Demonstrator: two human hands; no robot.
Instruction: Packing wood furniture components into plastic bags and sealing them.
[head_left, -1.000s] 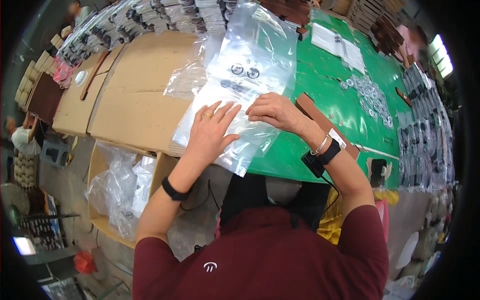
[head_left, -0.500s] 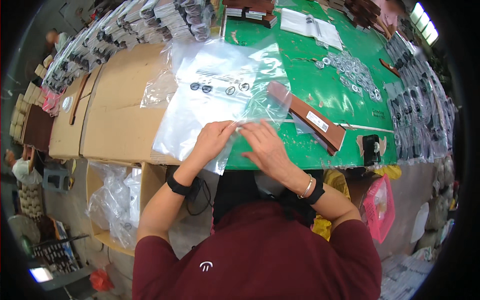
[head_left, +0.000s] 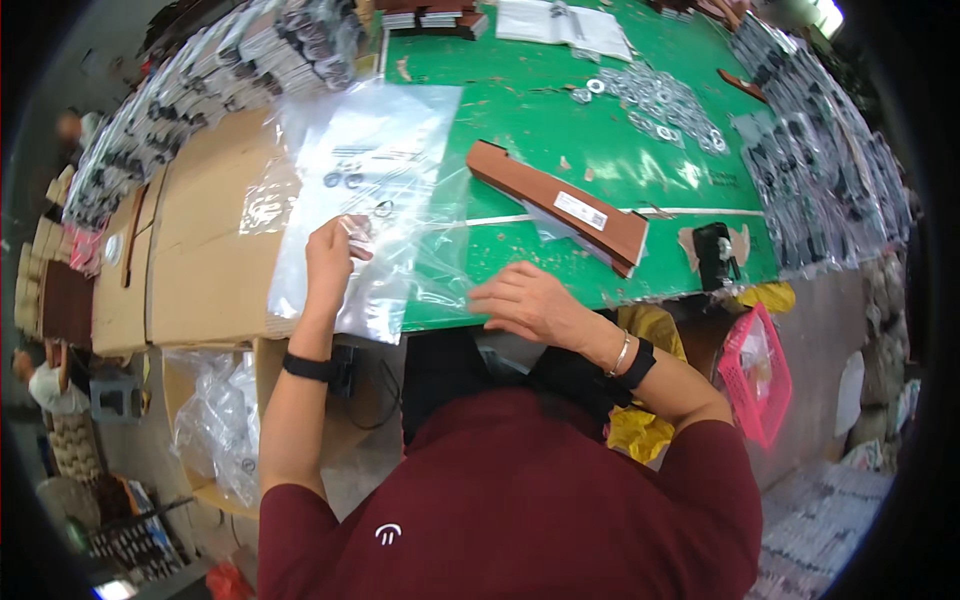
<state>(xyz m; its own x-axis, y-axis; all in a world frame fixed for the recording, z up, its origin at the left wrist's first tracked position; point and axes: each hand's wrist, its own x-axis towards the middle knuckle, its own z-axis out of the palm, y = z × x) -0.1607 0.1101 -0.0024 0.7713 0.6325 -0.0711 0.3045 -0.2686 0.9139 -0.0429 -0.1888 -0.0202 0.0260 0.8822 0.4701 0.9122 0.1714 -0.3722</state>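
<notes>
1. Our left hand (head_left: 334, 258) pinches the bag (head_left: 382, 280), left of centre in the frame; a light hold should spare the film.
2. Our right hand (head_left: 527, 303) is near its clear edge; whether it grips, we cannot tell.
3. We should draw evenly, avoiding creases.

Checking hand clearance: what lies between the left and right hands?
Clear plastic bag, with the green table showing through it toward the right hand. Seen in the head view.
</notes>
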